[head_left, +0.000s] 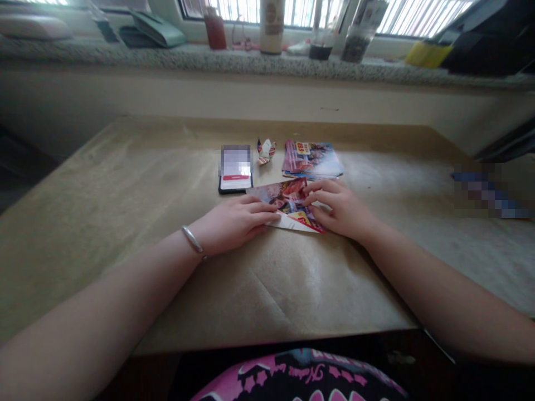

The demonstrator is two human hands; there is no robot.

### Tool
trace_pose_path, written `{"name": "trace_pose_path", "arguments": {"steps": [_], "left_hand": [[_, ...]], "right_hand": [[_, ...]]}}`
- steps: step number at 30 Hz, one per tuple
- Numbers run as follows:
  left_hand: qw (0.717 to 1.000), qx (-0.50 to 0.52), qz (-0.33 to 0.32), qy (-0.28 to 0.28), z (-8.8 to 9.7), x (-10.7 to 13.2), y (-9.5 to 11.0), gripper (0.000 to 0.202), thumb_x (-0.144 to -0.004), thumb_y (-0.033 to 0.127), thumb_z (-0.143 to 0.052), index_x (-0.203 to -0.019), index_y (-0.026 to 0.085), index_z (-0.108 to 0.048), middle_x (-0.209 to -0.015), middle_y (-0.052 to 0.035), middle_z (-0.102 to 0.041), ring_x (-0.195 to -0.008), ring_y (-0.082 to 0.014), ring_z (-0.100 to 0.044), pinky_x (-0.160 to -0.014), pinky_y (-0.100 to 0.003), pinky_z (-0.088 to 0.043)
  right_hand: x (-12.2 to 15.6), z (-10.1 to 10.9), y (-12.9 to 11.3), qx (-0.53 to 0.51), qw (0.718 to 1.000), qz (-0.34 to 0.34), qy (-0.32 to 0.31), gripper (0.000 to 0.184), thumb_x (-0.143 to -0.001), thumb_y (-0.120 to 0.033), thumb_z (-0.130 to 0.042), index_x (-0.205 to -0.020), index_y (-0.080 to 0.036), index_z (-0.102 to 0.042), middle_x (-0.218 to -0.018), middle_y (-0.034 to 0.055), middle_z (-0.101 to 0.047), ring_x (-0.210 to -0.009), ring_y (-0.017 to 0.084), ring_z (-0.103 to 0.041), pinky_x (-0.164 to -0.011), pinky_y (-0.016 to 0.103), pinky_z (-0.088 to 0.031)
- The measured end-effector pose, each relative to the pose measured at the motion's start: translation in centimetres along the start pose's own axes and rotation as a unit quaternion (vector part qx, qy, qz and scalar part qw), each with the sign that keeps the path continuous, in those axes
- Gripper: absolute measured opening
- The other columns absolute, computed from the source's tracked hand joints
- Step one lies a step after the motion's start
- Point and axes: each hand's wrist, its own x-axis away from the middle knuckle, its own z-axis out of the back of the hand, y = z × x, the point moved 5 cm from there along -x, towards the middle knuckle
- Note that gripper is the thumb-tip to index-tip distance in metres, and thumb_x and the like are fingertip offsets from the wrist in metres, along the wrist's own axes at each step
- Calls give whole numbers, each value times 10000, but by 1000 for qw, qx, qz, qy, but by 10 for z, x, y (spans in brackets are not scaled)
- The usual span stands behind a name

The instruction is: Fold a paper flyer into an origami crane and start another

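A colourful printed paper sheet [288, 201], partly folded, lies on brown kraft paper [167, 184] covering the table. My left hand [234, 221] rests flat on the sheet's left edge, fingers stretched toward it, a silver bangle on the wrist. My right hand [340, 207] presses on the sheet's right side, fingers bent and tips down on the paper. Both hands pin the sheet to the table.
A phone [236, 170] lies just behind the sheet. A small folded paper piece [266, 151] and a stack of printed leaflets [311, 159] sit farther back. The stone window sill [259, 61] carries bottles, jars and books.
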Motion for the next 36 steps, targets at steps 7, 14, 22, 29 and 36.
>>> {"name": "trace_pose_path", "arguments": {"steps": [7, 14, 22, 29, 36], "left_hand": [[998, 29, -14, -60, 0, -1, 5, 376, -951, 361, -459, -1273, 190, -550, -1471, -59, -429, -1344, -241, -392, -1128, -417, -342], [999, 19, -17, -45, 0, 0, 3, 361, -943, 353, -473, -1264, 203, -542, -1492, -69, -394, -1352, -246, -390, -1129, -430, -341], [1000, -22, 15, 1, 5, 2, 0, 328, -940, 369, -479, -1214, 237, -604, -1477, -48, -420, -1419, -293, -266, -1168, -511, -233], [997, -57, 44, 5, 6, 1, -2, 400, -940, 380, -473, -1313, 248, -532, -1479, -44, -416, -1409, -292, -282, -1173, -525, -182], [999, -45, 3, 9, 9, 0, 4, 405, -940, 362, -474, -1329, 257, -510, -1481, -37, -414, -1397, -269, -308, -1162, -483, -243]], "right_hand": [[1, 3, 5, 31, 999, -26, 20, 211, -807, -149, -546, -956, -253, -653, -1354, 71, -532, -1232, 267, -484, -1036, 494, -380], [-1, -3, 8, -9, 996, -89, 14, 184, -818, -128, -500, -905, -229, -628, -1327, 89, -571, -1254, 249, -488, -1036, 503, -384], [1, -6, 19, 13, 990, -138, 5, 192, -844, -218, -522, -888, -208, -709, -879, 75, -692, -849, 227, -601, -807, 378, -470], [7, -14, 26, -70, 966, -246, -40, 201, -816, -205, -493, -839, -203, -693, -693, 14, -681, -594, 156, -581, -557, 267, -420], [6, -7, 27, -83, 962, -256, 49, 226, -841, -234, -482, -867, -204, -705, -795, 38, -726, -687, 183, -643, -631, 296, -483]]}}
